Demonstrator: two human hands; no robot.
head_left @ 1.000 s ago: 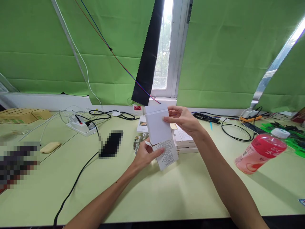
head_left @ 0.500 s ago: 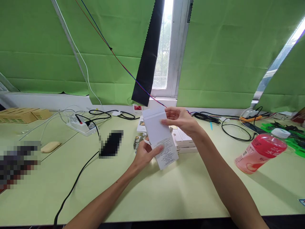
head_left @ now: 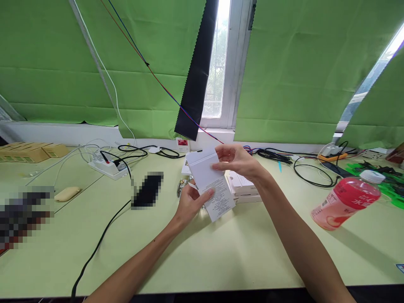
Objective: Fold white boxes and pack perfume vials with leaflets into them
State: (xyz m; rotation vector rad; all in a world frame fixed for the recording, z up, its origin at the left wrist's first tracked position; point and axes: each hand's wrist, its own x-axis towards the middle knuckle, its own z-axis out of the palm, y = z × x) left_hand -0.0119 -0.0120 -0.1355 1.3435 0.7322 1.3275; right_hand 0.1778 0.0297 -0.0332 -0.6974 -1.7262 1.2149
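I hold a small white carton (head_left: 211, 185) above the pale green table (head_left: 221, 252), tilted, with fine black print on its lower half. My left hand (head_left: 189, 203) grips the carton's lower left side, thumb across the printed face. My right hand (head_left: 238, 162) pinches the carton's upper right corner at the top flap. Behind the carton lies a stack of flat white boxes (head_left: 243, 187). Something shiny and crinkled (head_left: 181, 187) shows just left of my left hand.
A pink drink bottle (head_left: 347, 202) lies tilted at the right. Black cables (head_left: 299, 166) run along the back edge, and one black cable (head_left: 101, 244) crosses the left. A white power strip (head_left: 105, 166), yellow boxes (head_left: 28, 152), a beige pad (head_left: 66, 194) and blurred patches sit left.
The white inner part that stuck out of the carton's top has slid down into it, so the carton looks shorter. My right hand came lower with it.
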